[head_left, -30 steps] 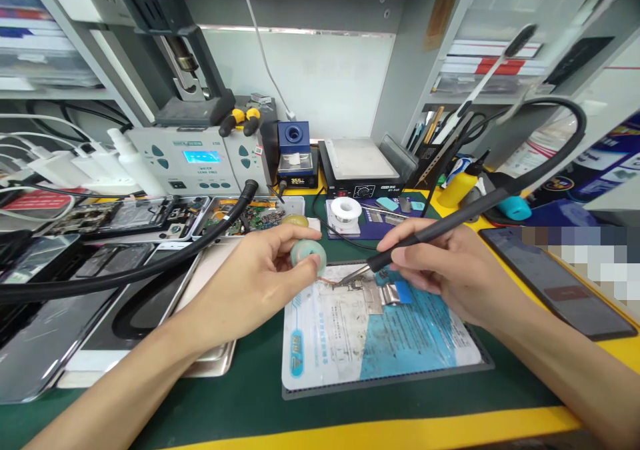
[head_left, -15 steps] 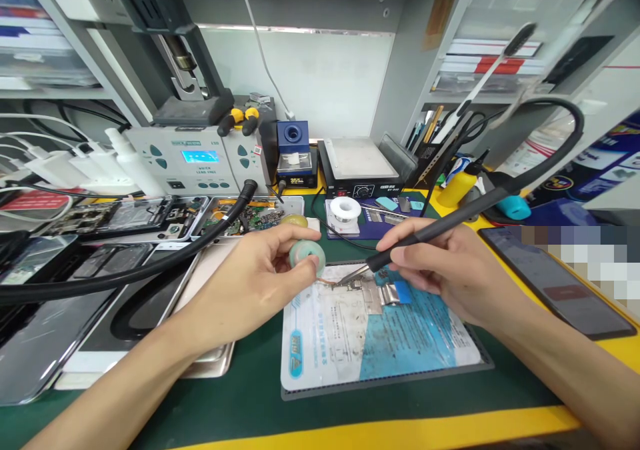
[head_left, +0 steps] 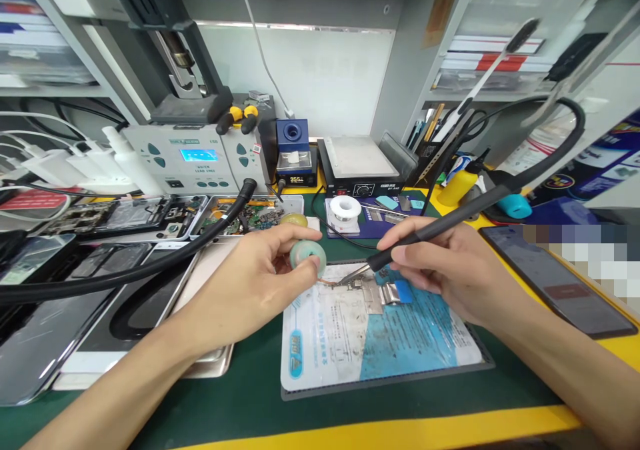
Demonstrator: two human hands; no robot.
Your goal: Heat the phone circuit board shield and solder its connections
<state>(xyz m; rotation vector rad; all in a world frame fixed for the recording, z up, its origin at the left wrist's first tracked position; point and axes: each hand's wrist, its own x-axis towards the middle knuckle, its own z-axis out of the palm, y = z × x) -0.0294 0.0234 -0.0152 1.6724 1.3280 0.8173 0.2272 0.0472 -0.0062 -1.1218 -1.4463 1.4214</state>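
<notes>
Your left hand (head_left: 255, 273) is closing on a pale green braid spool (head_left: 300, 253), pinching it between thumb and fingers at the far left corner of the blue-and-white work mat (head_left: 415, 343). A copper-coloured desoldering braid (head_left: 327, 282) is running out from under your thumb, towards the middle of the mat's far edge.

Your right hand (head_left: 450, 270) is gripping a soldering iron (head_left: 383, 259) like a pen, its black cable arching away over the table's right side. The metal tip is slanting down to the left and meeting the end of the braid; whether it is pressing on the small metal part (head_left: 353, 285) beneath is too small to tell. That part is lying near the mat's far edge, and a silver flex cable (head_left: 391, 295) with a blue end is resting just to its right, below your right fingers.

The mat is lying on the green table (head_left: 255, 397), towards its yellow near edge. Along the table's far edge, a soldering station (head_left: 297, 170) is showing 355 beside a hot plate (head_left: 363, 157), and a white solder reel (head_left: 345, 208) is sitting in front. A dark phone (head_left: 560, 282) is lying along the table's right edge.
</notes>
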